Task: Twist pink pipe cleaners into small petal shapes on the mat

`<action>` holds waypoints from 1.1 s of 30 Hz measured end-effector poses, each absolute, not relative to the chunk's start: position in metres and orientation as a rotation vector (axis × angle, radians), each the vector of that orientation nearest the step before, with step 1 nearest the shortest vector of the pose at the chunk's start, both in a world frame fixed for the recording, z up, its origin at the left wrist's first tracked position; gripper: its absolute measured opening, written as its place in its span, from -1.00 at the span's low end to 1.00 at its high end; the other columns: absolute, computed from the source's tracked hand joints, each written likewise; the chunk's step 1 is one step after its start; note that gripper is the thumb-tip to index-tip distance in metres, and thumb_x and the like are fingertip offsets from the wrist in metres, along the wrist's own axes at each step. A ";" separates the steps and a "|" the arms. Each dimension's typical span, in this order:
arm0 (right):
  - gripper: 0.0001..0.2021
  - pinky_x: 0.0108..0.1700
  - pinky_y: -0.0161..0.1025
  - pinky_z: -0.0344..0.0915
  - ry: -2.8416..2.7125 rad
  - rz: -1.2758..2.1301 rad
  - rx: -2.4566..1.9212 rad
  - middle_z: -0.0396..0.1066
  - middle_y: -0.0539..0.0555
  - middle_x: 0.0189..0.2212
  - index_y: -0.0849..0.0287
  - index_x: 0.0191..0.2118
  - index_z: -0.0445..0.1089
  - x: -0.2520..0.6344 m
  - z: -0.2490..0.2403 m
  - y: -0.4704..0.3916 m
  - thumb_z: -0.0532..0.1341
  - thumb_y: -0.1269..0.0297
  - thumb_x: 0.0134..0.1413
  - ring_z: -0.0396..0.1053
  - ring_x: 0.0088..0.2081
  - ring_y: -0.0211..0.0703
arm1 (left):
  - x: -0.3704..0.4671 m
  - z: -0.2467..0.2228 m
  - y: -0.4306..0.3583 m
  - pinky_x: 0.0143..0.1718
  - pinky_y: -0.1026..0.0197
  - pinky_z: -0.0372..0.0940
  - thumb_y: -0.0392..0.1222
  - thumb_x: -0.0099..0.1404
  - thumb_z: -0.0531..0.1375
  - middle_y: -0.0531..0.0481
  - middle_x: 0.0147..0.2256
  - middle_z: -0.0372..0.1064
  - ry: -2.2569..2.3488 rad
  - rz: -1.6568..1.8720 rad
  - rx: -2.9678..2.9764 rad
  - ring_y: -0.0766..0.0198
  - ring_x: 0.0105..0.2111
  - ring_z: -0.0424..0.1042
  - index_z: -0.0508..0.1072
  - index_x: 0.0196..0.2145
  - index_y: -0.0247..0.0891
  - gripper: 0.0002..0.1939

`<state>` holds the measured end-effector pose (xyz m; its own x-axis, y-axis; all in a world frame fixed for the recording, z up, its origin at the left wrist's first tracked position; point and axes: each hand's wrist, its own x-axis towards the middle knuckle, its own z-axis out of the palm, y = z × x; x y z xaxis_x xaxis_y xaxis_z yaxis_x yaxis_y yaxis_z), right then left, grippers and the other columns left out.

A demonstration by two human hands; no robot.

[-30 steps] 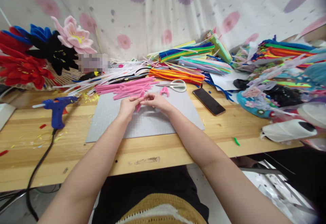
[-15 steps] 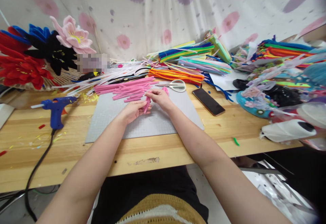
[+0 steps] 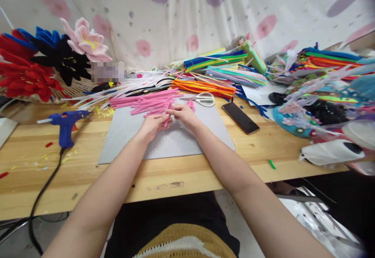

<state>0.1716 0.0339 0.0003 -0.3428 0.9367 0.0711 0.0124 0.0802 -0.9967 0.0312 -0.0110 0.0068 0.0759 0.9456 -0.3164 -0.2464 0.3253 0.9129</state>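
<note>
My left hand (image 3: 154, 126) and my right hand (image 3: 183, 114) meet above the grey cutting mat (image 3: 117, 140). Between them, both sets of fingers are closed on a small piece of pink pipe cleaner (image 3: 169, 109), which points up and away from me. Just behind the hands lies a loose pile of pink pipe cleaners (image 3: 146, 102). Another looped pink piece (image 3: 191, 105) rests on the mat behind my right hand. White-handled scissors (image 3: 205, 99) lie at the mat's back edge, blades to the left.
A blue glue gun (image 3: 66, 127) with a black cord lies at the left, near fluffy flowers (image 3: 84, 41). A phone (image 3: 240, 118) sits right of the mat. Bundles of coloured pipe cleaners (image 3: 215, 60) line the back; a white roll (image 3: 331, 151) is at the right.
The pink piece between my fingers has turned from hanging down toward me to sticking up more. My left hand has shifted slightly up and right, closer to my right fingertips.
</note>
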 end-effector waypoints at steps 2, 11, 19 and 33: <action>-0.64 -0.51 -0.34 -0.03 -1.481 1.307 -0.998 0.12 -0.10 -0.63 0.23 -0.60 0.31 0.171 0.000 0.036 0.31 0.00 -0.26 0.00 -0.57 -0.42 | 0.032 0.009 -0.011 -0.19 0.13 0.38 -0.25 0.15 0.25 -0.11 -0.43 0.48 1.094 1.056 0.748 0.27 -0.37 0.48 0.51 -0.47 -0.38 -0.88; -0.59 -0.41 -0.32 0.07 -1.515 1.122 -0.959 0.14 -0.08 -0.64 0.20 -0.68 0.16 0.166 0.006 0.030 0.28 -0.01 -0.21 0.09 -0.51 -0.37 | 0.035 0.011 -0.012 -0.07 0.18 0.37 -0.42 0.26 0.10 -0.03 -0.50 0.44 0.968 1.013 0.596 0.38 -0.41 0.45 0.49 -0.45 -0.37 -0.80; -0.60 -0.53 -0.37 -0.04 -1.496 1.604 -0.908 0.22 -0.08 -0.61 0.22 -0.53 0.31 0.170 -0.002 0.030 0.30 -0.06 -0.25 0.06 -0.57 -0.42 | 0.035 0.008 -0.010 -0.16 0.29 0.40 -0.45 0.19 0.18 -0.02 -0.48 0.45 1.021 1.118 0.596 0.43 -0.44 0.44 0.49 -0.46 -0.38 -0.88; -0.63 -0.57 -0.43 0.00 -1.348 1.761 -0.876 0.32 -0.05 -0.61 0.26 -0.52 0.36 0.168 0.000 0.028 0.37 0.03 -0.33 0.19 -0.59 -0.43 | 0.034 0.012 -0.012 -0.45 0.47 0.35 -0.38 0.28 0.10 0.00 -0.39 0.47 0.934 1.036 0.467 0.44 -0.40 0.48 0.50 -0.42 -0.33 -0.81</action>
<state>0.1678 0.0278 -0.0004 -0.4934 0.8661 -0.0804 -0.1486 -0.1750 -0.9733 0.0335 -0.0122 0.0120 0.1906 0.8822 -0.4305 -0.5192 0.4628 0.7185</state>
